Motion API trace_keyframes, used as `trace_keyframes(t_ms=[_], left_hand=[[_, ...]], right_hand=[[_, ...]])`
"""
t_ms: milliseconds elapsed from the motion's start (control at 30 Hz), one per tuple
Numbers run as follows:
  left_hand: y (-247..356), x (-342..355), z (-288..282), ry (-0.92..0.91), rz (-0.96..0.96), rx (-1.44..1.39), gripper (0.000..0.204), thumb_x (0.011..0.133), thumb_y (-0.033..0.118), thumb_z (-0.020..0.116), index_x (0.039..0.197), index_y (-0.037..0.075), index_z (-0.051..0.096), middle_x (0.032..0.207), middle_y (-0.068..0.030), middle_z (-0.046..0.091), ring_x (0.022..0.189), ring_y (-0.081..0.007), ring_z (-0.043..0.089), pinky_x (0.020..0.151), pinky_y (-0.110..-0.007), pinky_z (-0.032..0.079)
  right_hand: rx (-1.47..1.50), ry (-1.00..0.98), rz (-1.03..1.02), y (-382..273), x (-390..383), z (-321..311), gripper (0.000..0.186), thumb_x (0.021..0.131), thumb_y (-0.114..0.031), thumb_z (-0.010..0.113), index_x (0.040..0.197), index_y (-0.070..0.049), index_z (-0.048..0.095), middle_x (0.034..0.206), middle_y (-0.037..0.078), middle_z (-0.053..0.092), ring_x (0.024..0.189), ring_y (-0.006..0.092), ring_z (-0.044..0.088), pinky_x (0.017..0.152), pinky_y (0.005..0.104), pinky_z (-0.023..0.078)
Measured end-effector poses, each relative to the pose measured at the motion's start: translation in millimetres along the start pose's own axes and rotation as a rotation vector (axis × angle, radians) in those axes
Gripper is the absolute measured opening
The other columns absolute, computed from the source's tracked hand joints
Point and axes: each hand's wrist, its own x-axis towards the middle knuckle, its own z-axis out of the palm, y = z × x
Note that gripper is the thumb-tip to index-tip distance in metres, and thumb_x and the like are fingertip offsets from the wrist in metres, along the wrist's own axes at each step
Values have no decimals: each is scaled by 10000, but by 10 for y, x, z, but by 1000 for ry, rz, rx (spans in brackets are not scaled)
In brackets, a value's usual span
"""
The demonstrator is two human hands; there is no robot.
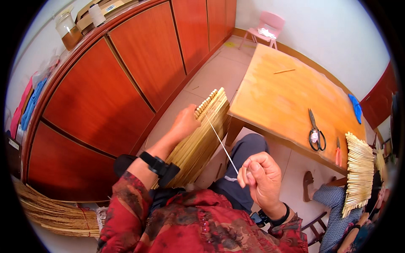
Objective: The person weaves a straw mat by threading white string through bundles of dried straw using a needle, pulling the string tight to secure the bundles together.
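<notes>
Head view, left to right: a straw bundle [59, 213] sat low by the red cabinet [139, 50], then the left hand [185, 121] was curled tight on the left edge of the stalks [198, 145], which slanted up between the knees. White string [221, 142] ran straight from their upper end to the right hand [262, 175], fingers pinching it. Scissors [314, 125] plus some red-handled tool [338, 156] lay on the tabletop [274, 97].

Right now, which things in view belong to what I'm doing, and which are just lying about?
In use: pale stalks, in your left hand; white thread, taut from your right hand.

Seemingly lying about: scissors, thin stick, blue item, pink chair.
</notes>
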Motion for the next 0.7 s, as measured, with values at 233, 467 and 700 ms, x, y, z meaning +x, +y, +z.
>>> trace_keyframes(t_ms=[233,467,700], left_hand=[[80,173,378,-114,-31,77,419,707,63,604,1106,-33,521,956,-276,611,950,-408,586,796,-437,462],[-29,358,476,-214,-92,63,376,691,124,682,1028,-14,588,878,-236,642,865,-354,630,757,-409,473],[-94,362,544,-155,-111,-67,279,676,84,615,942,-1,626,837,-247,632,850,-379,630,747,-421,476]], right_hand=[[54,158,117,109,-18,-286,160,957,-136,509,940,18,550,611,-12,429,527,63,370,527,254,410],[71,185,143,172,22,-349,162,954,-136,515,941,21,551,619,-9,441,515,58,355,541,250,423],[-11,290,97,116,-78,-396,171,960,-137,505,938,26,549,607,-14,439,522,57,377,546,248,424]])
